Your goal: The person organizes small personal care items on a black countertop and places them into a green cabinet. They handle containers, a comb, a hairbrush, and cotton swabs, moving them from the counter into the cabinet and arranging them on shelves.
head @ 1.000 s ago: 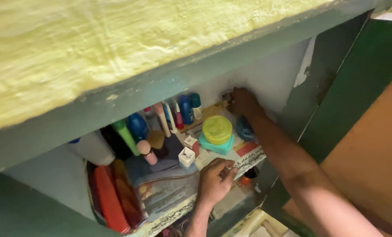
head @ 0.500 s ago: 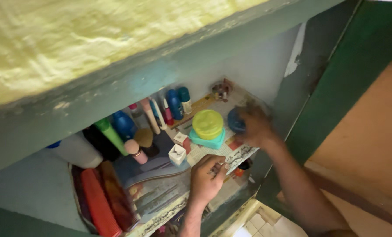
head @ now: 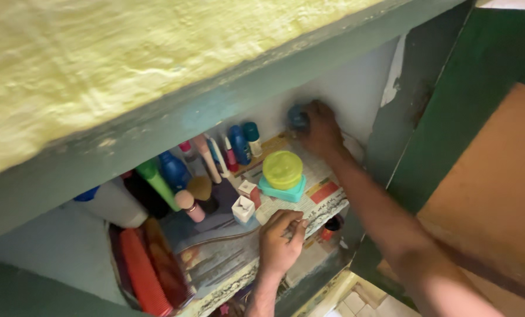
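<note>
The right arm extends forward and up into the shelf recess, forearm crossing the shelf's right end, with the right hand (head: 320, 130) at the back wall. A small round blue container (head: 298, 117) sits against that hand's fingertips on its left side, raised off the shelf near the rear corner. The fingers are curled around the container's right edge and appear clamped on it; the contact on the far side is hidden.

The left arm rises from the bottom of the frame, and the left hand (head: 280, 242) rests at the front edge of the shelf (head: 327, 212), on the newspaper lining (head: 227, 252). Its fingers are curled together, thumb pressed toward the forefinger; whether anything is pinched between them cannot be told.

Between the hands stands a yellow round lidded jar (head: 282, 169) on a teal square box (head: 286, 191). Two small white-and-red cartons (head: 244, 208) stand just left of it. A row of bottles (head: 237, 144) lines the back wall. Red combs (head: 142, 273) lie at the left end.
</note>
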